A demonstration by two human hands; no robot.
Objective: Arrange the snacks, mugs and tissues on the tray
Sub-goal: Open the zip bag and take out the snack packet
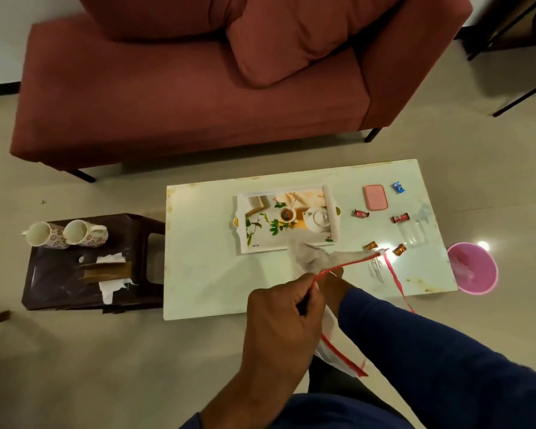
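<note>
Zip bag [338,345]: thin, limp, light plastic; left hand [287,317] pinches its red seal strip, right hand [331,281] mostly hidden, grip unclear.

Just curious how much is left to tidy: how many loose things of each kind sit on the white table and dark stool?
Floral ceramic mugs: 2
Red-wrapped candies: 2
Orange-wrapped candies: 2
Blue-wrapped snack: 1
Pink rectangular case: 1
Clear drinking glass: 1
Total: 9

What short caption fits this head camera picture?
Both hands hold a red-edged cloth over the white table, near the empty picture tray.
</note>
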